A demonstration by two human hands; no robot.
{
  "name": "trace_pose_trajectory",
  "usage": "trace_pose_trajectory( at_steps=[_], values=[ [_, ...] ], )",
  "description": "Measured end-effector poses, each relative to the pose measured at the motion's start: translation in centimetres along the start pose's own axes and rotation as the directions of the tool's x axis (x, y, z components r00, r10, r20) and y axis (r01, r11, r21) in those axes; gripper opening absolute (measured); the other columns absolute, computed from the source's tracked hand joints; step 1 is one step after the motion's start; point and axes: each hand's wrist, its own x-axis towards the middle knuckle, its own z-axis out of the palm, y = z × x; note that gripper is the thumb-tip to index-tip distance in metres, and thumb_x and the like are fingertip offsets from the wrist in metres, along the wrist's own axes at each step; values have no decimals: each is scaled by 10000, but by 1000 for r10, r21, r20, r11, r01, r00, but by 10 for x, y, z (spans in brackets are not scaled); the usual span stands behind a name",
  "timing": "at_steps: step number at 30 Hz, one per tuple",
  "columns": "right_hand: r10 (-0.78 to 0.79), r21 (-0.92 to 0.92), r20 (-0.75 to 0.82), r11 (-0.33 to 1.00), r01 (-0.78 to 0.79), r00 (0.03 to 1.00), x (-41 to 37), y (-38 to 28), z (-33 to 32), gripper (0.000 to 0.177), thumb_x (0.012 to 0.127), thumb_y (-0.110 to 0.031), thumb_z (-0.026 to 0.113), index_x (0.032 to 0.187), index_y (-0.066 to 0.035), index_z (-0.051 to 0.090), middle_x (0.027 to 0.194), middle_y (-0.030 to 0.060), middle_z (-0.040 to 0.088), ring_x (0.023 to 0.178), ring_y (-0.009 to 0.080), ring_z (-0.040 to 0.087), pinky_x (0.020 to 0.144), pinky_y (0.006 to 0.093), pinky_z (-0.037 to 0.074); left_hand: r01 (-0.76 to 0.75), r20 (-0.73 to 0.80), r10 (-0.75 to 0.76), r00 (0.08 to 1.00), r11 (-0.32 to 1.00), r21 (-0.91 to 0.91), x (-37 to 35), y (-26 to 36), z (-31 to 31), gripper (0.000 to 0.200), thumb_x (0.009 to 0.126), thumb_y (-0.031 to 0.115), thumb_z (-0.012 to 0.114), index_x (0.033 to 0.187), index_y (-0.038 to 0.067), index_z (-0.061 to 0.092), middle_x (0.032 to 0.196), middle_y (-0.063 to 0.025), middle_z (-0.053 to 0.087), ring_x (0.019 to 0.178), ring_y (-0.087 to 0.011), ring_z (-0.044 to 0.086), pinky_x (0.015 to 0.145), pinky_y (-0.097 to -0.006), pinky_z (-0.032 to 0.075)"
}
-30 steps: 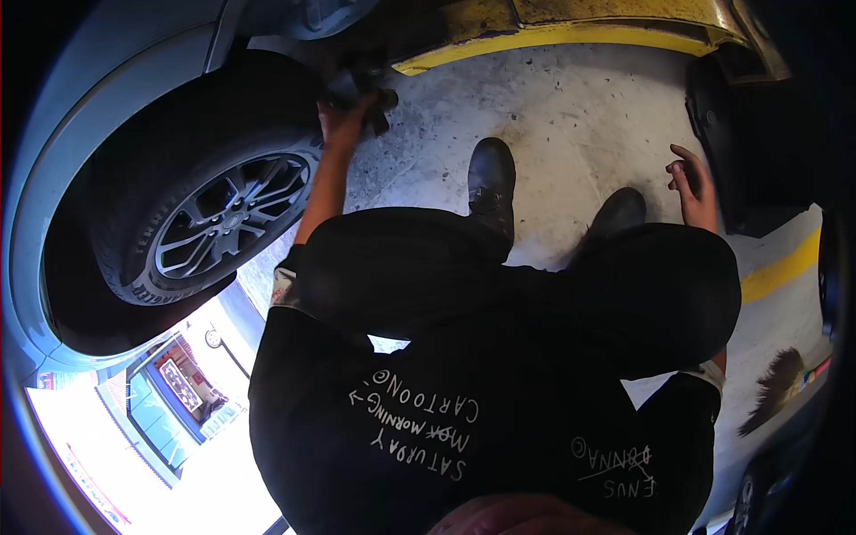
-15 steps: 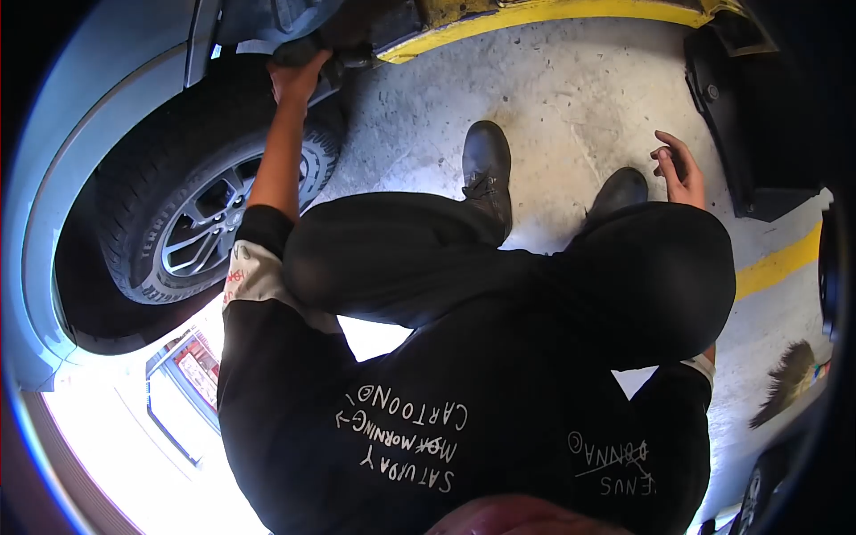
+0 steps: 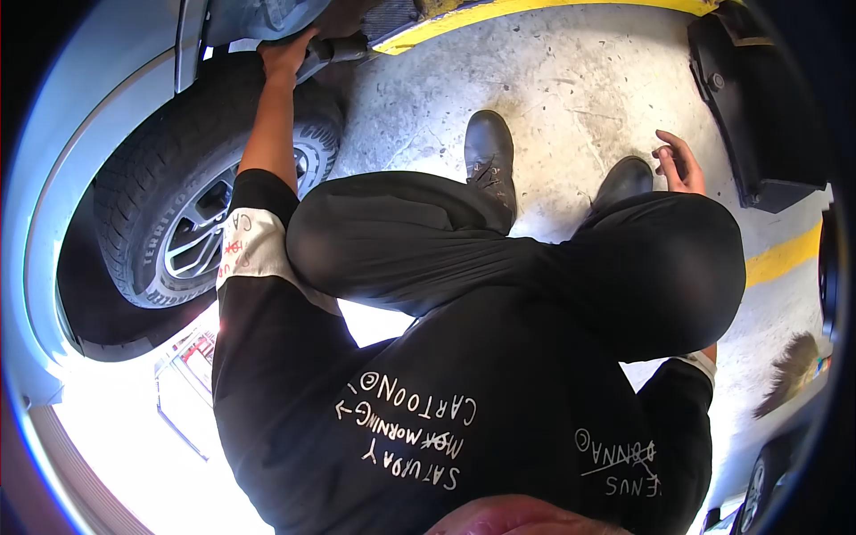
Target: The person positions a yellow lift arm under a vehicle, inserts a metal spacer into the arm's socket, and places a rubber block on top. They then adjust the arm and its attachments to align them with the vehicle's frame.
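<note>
My left hand (image 3: 285, 55) reaches up and forward over the car tyre (image 3: 134, 196) to the edge of the silver car's underside. Its fingers are closed around a dark metal part (image 3: 337, 49) that sits just behind the wheel arch. My right hand (image 3: 678, 165) hangs beside my right knee with its fingers apart and nothing in it. I am crouched, with my black boots (image 3: 489, 156) flat on the concrete floor (image 3: 571, 98).
The alloy wheel (image 3: 192, 236) and the silver car body (image 3: 45, 205) fill the left side. A yellow-edged lift arm (image 3: 481, 11) runs along the top. A black lift part (image 3: 758, 107) lies at the right, with a yellow floor line (image 3: 785, 254) below it.
My left hand has moved left and up with the dark part, from the floor beside the tyre to the car's underside. My right hand has stayed by the knee.
</note>
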Motion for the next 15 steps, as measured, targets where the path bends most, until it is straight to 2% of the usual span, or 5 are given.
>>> trace_pose_trajectory(
  at_steps=[2, 4, 7, 12, 15],
  values=[
    [0, -12, -8, 1000, 0, 1000, 0, 2, 1, 314, 1047, -184, 598, 1346, -97, 632, 996, 40, 634, 893, 120, 597, 831, 260, 487, 16, 43, -14, 999, 999, -50, 8, -5, 4, 1326, 550, 473, 962, 1503, -102, 241, 1427, -231, 543, 1280, -325, 572, 1088, -399, 462],
    [3, 8, -13, 1000, -3, 1000, 1, -1, 1, 311, 1046, -183, 596, 1342, -95, 637, 1004, 44, 636, 895, 124, 597, 835, 264, 485, -18, 47, 23, 999, 995, -103, 6, 0, 4, 1044, 590, 449, 946, 1377, -94, 526, 1345, -168, 626, 1200, -268, 626, 1048, -407, 473],
    [-5, 6, -27, 1000, 5, 1000, 6, -10, 4, 311, 1043, -182, 600, 1338, -91, 641, 1010, 49, 638, 903, 127, 598, 843, 267, 482, 68, 134, -43, 990, 980, -185, 9, 4, -1, 1015, 602, 467, 936, 1361, -87, 553, 1351, -152, 627, 1191, -267, 628, 1035, -411, 475],
    [-43, 22, -28, 999, 44, 999, 12, -29, 9, 313, 1038, -187, 608, 1332, -82, 641, 1019, 64, 642, 912, 134, 588, 859, 278, 479, 47, 29, -47, 998, 999, 26, 3, 6, 3, 1282, 597, 523, 923, 1480, -171, 304, 1475, -219, 507, 1319, -307, 541, 1106, -400, 431],
    [-33, 14, -46, 999, 33, 998, 9, -32, 8, 318, 1038, -199, 611, 1332, -82, 637, 1025, 73, 644, 917, 140, 579, 866, 288, 479, 145, -17, -145, 989, 966, 216, 0, 10, 12, 1431, 610, 668, 852, 1494, -218, 159, 1536, -273, 419, 1420, -359, 438, 1175, -412, 360]
  ],
)
